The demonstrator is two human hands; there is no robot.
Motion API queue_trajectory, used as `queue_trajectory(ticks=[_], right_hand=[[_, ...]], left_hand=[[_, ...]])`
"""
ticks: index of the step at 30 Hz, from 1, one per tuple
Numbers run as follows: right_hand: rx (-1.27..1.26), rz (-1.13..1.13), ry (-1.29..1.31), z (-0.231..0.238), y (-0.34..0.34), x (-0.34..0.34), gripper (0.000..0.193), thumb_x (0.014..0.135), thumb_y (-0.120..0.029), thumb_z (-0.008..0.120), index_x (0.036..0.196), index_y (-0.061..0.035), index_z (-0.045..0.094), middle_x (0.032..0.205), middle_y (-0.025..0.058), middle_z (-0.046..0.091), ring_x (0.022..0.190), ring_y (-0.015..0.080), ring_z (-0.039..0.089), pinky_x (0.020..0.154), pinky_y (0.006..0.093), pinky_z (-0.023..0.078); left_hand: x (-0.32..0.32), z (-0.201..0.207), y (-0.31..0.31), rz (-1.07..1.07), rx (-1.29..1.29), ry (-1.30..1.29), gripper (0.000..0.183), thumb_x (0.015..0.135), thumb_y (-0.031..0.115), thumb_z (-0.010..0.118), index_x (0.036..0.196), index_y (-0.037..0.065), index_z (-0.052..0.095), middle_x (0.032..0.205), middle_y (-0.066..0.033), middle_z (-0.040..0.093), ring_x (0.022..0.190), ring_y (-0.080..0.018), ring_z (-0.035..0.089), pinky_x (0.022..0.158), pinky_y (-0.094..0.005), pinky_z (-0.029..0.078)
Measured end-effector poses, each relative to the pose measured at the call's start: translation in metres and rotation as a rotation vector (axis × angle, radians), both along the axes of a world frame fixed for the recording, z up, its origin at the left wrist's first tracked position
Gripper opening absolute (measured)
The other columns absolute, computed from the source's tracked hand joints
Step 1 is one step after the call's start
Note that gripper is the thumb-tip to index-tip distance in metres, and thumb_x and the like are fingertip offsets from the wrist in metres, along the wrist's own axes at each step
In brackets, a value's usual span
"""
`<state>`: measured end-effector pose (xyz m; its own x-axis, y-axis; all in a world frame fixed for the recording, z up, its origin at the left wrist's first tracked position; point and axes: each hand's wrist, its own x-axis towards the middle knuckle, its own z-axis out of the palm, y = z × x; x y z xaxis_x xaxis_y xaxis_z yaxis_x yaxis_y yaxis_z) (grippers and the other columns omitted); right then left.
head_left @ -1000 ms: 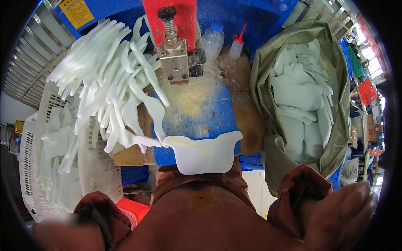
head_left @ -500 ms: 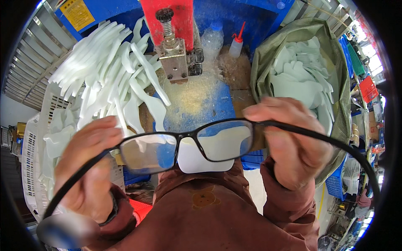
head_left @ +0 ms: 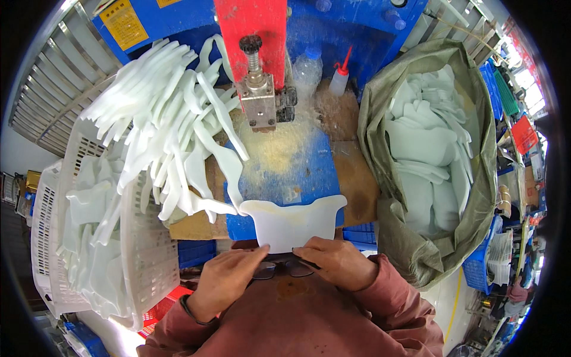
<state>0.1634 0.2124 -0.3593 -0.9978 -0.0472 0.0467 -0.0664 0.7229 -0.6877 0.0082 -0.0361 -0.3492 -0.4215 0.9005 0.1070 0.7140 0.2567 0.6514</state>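
Observation:
A pair of black-framed eyeglasses [head_left: 266,271] is low against my brown clothing, partly hidden by my hands. At its left side my left hand [head_left: 229,278] is closed, fingers pinching the frame. My right hand [head_left: 340,262] grips the other side, its thumb and fingers bent inward. Just beyond my fingertips lies a white, soft-looking shaped piece [head_left: 294,223] with a wavy far edge. It overlaps the near edge of the blue plate [head_left: 324,166] under the machine head.
A red press arm with a metal head [head_left: 259,104] stands over the blue plate, which carries pale dust. Many white strips [head_left: 148,107] pile up at left, beside a white basket [head_left: 151,262]. A green sack [head_left: 389,238] of white pieces stands right. Behind are a clear bottle [head_left: 307,68] and a red-tipped squeeze bottle [head_left: 339,77].
The eyeglasses have come down from close in front of the camera to my chest, both hands moving down and inward with them. The view has shifted slightly, uncovering the white piece.

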Motion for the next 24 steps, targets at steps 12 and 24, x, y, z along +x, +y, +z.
queue_trajectory(ticks=[12, 24], right_hand=[[-0.239, -0.040, 0.055, 0.049, 0.017, -0.040, 0.044, 0.099, -0.012, 0.071, 0.140, -0.0003, 0.061, 0.133, 0.0182, 0.066, 0.114, 0.0317, 0.069, 0.095, 0.0365, 0.058], [-0.634, -0.303, -0.114, -0.082, 0.039, 0.007, 0.049, 0.100, -0.016, 0.069, 0.147, -0.0087, 0.058, 0.134, 0.0128, 0.068, 0.098, 0.0203, 0.071, 0.082, 0.0335, 0.058]], left_hand=[[-0.044, 0.033, -0.005, -0.032, -0.266, 0.372, 0.036, 0.101, 0.011, 0.054, 0.135, 0.002, 0.063, 0.113, -0.0108, 0.072, 0.091, -0.0287, 0.074, 0.078, -0.0405, 0.062], [-0.276, 0.267, 0.089, 0.426, 0.377, -0.088, 0.018, 0.101, 0.005, 0.058, 0.111, -0.006, 0.067, 0.081, -0.0107, 0.070, 0.074, -0.0184, 0.073, 0.064, -0.0309, 0.060]])
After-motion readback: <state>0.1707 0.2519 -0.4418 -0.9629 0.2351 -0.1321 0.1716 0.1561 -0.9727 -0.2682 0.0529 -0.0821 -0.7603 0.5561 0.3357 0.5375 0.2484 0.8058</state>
